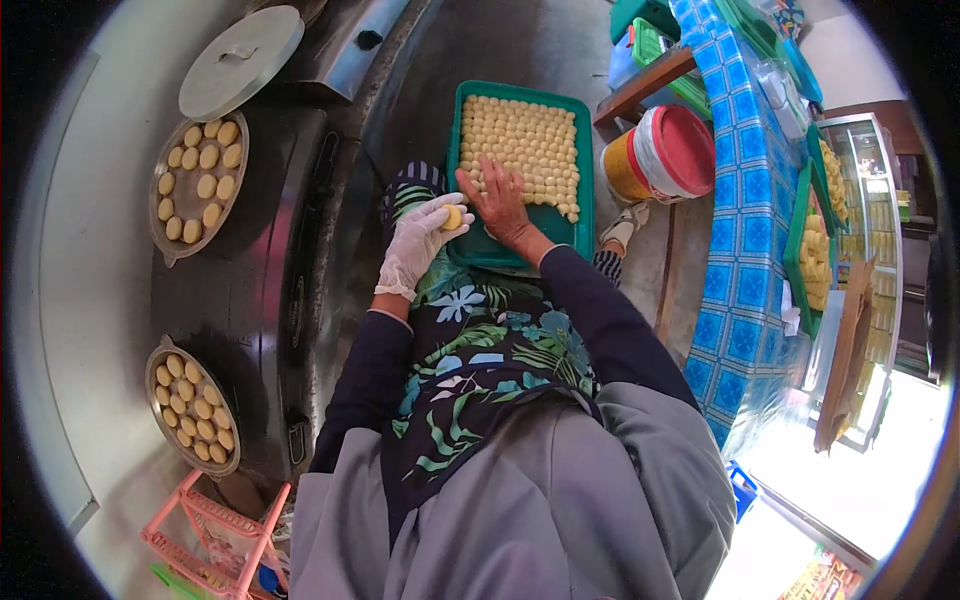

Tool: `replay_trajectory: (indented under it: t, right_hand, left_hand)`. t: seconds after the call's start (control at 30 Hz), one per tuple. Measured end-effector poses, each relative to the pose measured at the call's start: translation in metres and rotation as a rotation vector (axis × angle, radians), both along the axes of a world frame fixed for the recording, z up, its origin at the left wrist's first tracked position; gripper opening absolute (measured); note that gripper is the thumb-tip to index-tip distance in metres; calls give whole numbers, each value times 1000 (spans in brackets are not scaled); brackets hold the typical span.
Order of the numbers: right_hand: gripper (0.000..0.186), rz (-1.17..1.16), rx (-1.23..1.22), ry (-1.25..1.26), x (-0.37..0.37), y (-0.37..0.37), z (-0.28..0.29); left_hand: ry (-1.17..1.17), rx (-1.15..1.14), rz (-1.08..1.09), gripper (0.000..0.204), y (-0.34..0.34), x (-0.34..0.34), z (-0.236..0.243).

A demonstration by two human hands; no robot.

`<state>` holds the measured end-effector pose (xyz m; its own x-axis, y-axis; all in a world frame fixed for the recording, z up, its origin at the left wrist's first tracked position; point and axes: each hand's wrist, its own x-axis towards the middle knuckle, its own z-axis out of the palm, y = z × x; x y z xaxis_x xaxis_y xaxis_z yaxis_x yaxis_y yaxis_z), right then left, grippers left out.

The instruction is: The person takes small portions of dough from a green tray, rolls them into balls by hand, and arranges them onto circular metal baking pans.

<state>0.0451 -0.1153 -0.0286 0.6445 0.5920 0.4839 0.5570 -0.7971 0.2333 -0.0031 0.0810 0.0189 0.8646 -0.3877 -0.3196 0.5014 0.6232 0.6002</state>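
My left hand (420, 240), in a thin white glove, holds a round yellowish dough piece (455, 217) in its fingers, just off the tray's left side. My bare right hand (503, 208) reaches over the green tray (586, 215), fingers apart and touching the near rows of small pale dough balls (520, 130). These balls sit in tight rows over the far part of the tray, and the near part shows bare green. The tray rests by my lap, over a dark leaf-patterned apron (470, 370). What lies under my right fingertips is hidden.
To the left, two round pans (240, 190) (235, 400) of flattened dough rounds sit on a dark stove (270, 300). A metal lid (240, 60) lies beyond them. On the right stand a red-lidded bucket (675, 150) and a blue-checked table (735, 270) with green trays (803, 240).
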Motion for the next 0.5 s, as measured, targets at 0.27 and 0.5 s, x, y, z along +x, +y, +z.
replay_trajectory:
  t: [0.27,0.5]
  right_hand:
    - [56,-84,95,-42,-4,12,-9]
    - [58,-8,274,72,0,-1,7]
  left_hand:
    - [9,12,9,37,-3,-1,1]
    - [-24,-9,91,38,-9,2,2]
